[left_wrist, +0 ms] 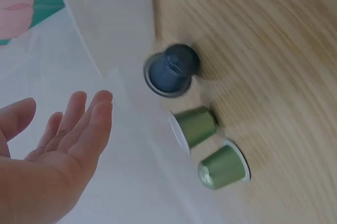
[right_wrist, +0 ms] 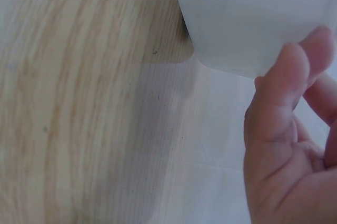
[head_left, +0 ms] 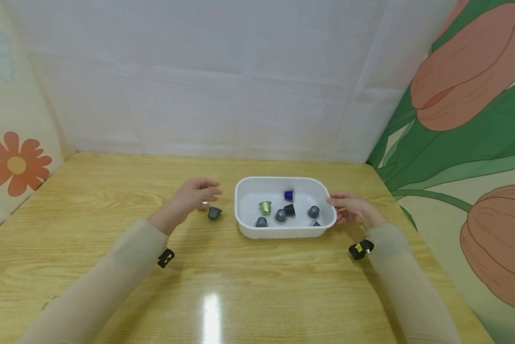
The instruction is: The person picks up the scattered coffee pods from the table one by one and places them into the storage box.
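Note:
My left hand (head_left: pixel 193 195) hovers over the table left of the white plastic bin (head_left: pixel 283 232), fingers loosely extended and holding nothing. Below it lies a dark coffee capsule (head_left: pixel 214 213). In the left wrist view two green capsules (left_wrist: pixel 195 126) lie near a dark capsule shape (left_wrist: pixel 168 74), which may be two overlapping. At the bin's right end, my right hand (head_left: pixel 355 209) grips the rim, with some fingers lower against the outer wall. Inside the bin are several capsules: a light green one (head_left: pixel 265 207), a purple one (head_left: pixel 289 195) and dark ones (head_left: pixel 280 216).
The wooden table (head_left: pixel 240 277) carries the bin and loose capsules. A white sheet (head_left: pixel 205 86) hangs behind it, and flower-printed panels (head_left: pixel 468 143) stand at both sides. Small black devices (head_left: pixel 360 249) are strapped at both wrists.

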Motion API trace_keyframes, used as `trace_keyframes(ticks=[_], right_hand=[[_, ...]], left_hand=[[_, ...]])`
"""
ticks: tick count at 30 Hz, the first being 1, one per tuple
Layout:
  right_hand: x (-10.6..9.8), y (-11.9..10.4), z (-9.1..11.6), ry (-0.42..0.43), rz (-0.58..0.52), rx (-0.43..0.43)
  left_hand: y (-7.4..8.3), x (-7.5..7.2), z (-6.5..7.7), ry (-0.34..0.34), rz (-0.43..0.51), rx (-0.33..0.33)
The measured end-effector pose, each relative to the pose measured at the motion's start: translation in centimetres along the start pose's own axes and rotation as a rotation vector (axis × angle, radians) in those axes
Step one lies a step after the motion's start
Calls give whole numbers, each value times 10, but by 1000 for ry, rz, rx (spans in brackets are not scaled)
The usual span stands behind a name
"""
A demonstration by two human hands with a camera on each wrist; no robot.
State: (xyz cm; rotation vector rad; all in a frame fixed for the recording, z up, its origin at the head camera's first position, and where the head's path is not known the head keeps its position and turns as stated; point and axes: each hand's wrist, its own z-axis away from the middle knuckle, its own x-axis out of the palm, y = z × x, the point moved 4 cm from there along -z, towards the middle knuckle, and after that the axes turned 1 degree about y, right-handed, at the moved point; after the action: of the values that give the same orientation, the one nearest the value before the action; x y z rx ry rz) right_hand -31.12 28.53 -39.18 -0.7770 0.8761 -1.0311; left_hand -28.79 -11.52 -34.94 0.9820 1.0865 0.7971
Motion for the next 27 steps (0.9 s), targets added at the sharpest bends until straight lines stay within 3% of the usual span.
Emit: trace_keyframes(ticks=[5, 14, 21, 27], right_hand=[[0, 0, -1, 4, 3, 1], [-1, 1, -2, 2, 4, -1], [0, 1, -1, 0, 1, -2], [0, 1, -2, 8, -4, 1]], left_hand=[[-1, 1, 1, 21, -209, 130], [-6, 6, 0, 10, -539, 261], [-16, 12, -2, -72, -746, 318], [-22, 14, -6, -81, -915, 363]])
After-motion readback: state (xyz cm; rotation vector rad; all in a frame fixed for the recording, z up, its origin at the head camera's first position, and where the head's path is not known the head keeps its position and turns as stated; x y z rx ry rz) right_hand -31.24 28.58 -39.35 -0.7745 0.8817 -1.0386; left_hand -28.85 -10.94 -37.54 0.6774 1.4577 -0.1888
